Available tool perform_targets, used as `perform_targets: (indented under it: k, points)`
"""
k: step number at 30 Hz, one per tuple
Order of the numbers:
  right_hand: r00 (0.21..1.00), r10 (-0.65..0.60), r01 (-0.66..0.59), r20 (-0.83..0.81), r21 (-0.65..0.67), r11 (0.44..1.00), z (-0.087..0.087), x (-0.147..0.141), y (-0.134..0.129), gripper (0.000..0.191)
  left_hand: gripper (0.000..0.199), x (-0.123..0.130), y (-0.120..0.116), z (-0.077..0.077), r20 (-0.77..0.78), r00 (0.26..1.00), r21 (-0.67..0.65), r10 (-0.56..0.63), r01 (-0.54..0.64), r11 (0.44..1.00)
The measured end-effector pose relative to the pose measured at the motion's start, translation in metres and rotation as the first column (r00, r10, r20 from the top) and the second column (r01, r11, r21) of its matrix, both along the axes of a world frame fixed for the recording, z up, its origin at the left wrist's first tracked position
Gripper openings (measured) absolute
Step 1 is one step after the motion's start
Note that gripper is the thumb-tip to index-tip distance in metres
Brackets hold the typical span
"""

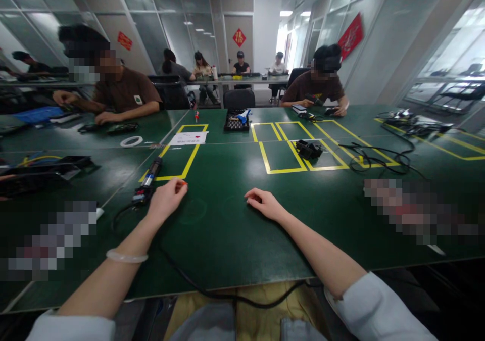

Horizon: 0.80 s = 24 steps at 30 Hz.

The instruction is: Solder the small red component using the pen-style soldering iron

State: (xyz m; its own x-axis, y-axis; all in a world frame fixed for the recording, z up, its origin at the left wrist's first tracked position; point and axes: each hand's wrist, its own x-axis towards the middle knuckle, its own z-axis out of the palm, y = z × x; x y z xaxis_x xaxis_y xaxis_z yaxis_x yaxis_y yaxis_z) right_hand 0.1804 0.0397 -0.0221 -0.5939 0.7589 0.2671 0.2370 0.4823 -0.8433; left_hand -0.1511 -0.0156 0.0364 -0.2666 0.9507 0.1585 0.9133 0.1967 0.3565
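Observation:
My left hand (pixel 168 197) is closed in a pinch, with a small orange piece (pixel 184 183) at its fingertips; its exact kind is too small to tell. Just left of that hand lies a black, corded electric screwdriver (pixel 152 171), apart from the fingers. My right hand (pixel 267 205) is low over the green table, its fingers curled in and their tips close together, and nothing shows between them. Farther off, a black plastic part (pixel 308 150) sits among yellow tape outlines (pixel 284 171). A white paper sheet (pixel 188 138) lies beyond my left hand.
A black tray (pixel 237 125) with a blue and white item stands farther back, beside a small red-tipped tool (pixel 196 116). Cables (pixel 373 156) tangle at the right. A black cord (pixel 242 298) hangs by the front edge. Co-workers sit across the green table (pixel 223 245).

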Motion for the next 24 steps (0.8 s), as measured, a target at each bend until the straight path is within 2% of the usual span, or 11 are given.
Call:
perform_targets:
  k: [1,2,4,5,7,10,14,17,20,24]
  points:
    - [1.000,0.001,-0.001,-0.002,-0.001,1.000,0.000,0.000,0.000,0.020,0.038,0.018,0.003,-0.003,0.152,0.983,0.012,-0.104,0.104,0.995]
    - [1.000,0.002,-0.002,-0.004,-0.001,1.000,0.000,0.000,0.000,0.020,0.040,0.037,0.006,-0.006,0.305,0.931,0.000,-0.200,0.210,0.978]
    - [1.000,0.009,-0.009,-0.015,0.003,1.000,-0.001,0.000,0.000,0.019,0.046,0.072,0.011,-0.012,0.570,0.762,-0.019,-0.306,0.385,0.923]
    - [1.000,0.020,-0.020,-0.024,0.004,1.000,-0.002,0.000,0.000,0.019,0.048,0.087,0.012,-0.016,0.653,0.681,-0.023,-0.331,0.455,0.890]
    - [0.998,0.053,-0.053,-0.046,0.006,0.999,-0.003,-0.001,0.001,0.022,0.051,0.111,0.013,-0.022,0.738,0.565,-0.008,-0.367,0.552,0.834]
    - [0.994,0.094,-0.093,-0.057,0.026,0.995,-0.005,-0.002,0.001,0.028,0.054,0.128,0.014,-0.027,0.752,0.495,0.035,-0.435,0.629,0.777]
    - [0.993,0.114,-0.112,-0.016,0.082,0.990,-0.004,-0.004,-0.001,0.020,0.054,0.130,0.014,-0.030,0.739,0.464,0.075,-0.488,0.664,0.744]
    - [0.995,0.097,-0.096,-0.010,0.099,0.990,-0.003,-0.004,-0.002,0.016,0.052,0.130,0.011,-0.032,0.735,0.475,0.085,-0.484,0.643,0.761]
    - [0.998,0.066,-0.064,-0.015,0.094,0.994,-0.002,-0.004,-0.001,0.016,0.041,0.131,0.007,-0.033,0.673,0.535,0.116,-0.511,0.605,0.787]
    - [0.998,0.066,-0.064,-0.017,0.093,0.994,-0.004,-0.004,0.000,0.016,0.025,0.132,0.000,-0.032,0.464,0.657,0.164,-0.594,0.595,0.787]
